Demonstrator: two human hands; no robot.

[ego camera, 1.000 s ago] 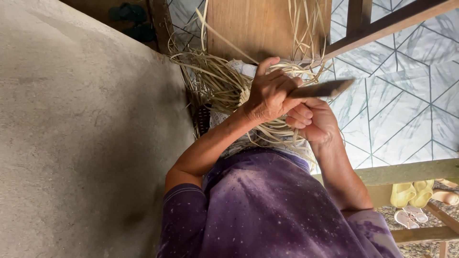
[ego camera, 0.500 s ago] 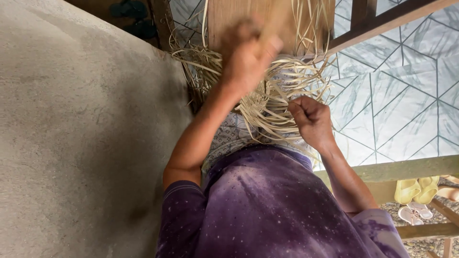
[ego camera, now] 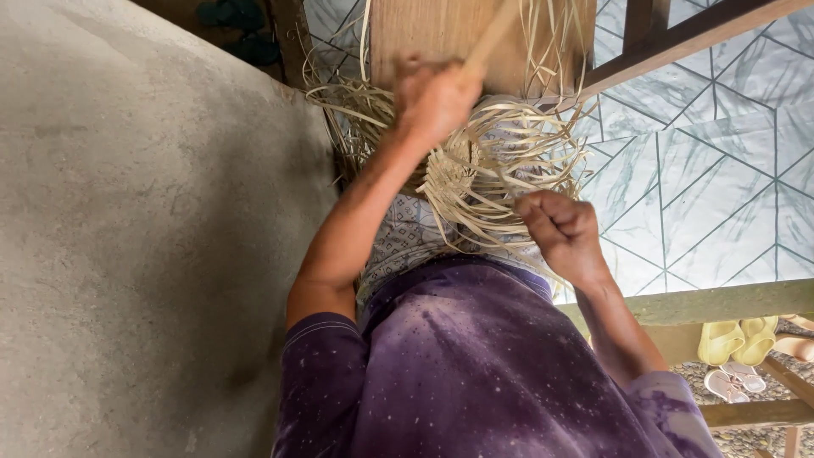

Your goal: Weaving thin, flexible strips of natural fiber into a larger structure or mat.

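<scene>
Head view: two hands, left hand [ego camera: 434, 95] fisted around one stick [ego camera: 490, 38], right hand [ego camera: 561, 227] clenched on straw strips [ego camera: 509, 161].

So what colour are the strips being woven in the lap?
Pale straw-beige, seen in the head view: the woven strips.

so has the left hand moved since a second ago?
Yes. The left hand went up the frame, from level with the right hand over the woven strips to the wooden plank, stick in its grip.
</scene>
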